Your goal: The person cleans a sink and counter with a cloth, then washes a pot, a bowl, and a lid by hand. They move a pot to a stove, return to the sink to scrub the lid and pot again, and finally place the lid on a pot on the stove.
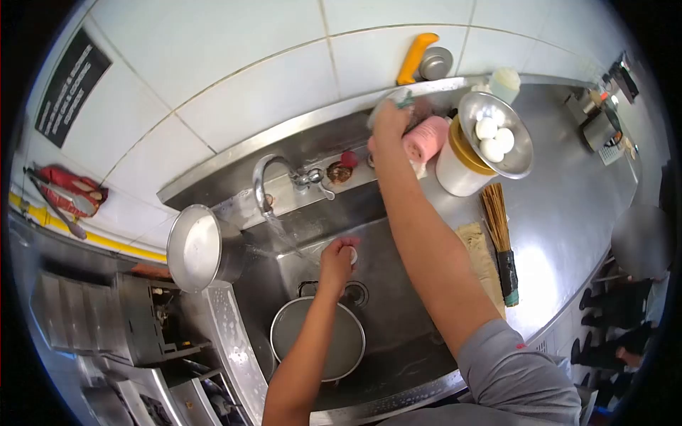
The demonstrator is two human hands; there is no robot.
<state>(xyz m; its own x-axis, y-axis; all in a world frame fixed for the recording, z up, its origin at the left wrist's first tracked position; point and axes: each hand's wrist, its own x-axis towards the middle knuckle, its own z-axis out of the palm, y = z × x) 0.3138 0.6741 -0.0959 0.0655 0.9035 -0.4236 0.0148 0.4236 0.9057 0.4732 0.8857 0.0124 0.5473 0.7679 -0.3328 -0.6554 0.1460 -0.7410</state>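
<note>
My left hand [335, 264] is closed over the sink [398, 319], with a small white egg [353, 255] showing at its fingers. Beside it, water runs from the curved faucet [264, 177]. Below the wrist, a metal pot [348, 348] of cloudy water stands in the basin. My right hand [389, 122] reaches to the back ledge, at a clear, blurred item with a bit of green; its fingers are smeared by motion and I cannot tell what they hold. Close to that hand lies a pink ridged container [428, 138].
On the right, a metal bowl [524, 153] of white eggs [490, 138] rests on a white tub with a yellow band [458, 170]. A stick brush [499, 234] and a folded cloth [479, 255] lie nearby. A tilted pot [195, 248] stands left. People [625, 305] are at far right.
</note>
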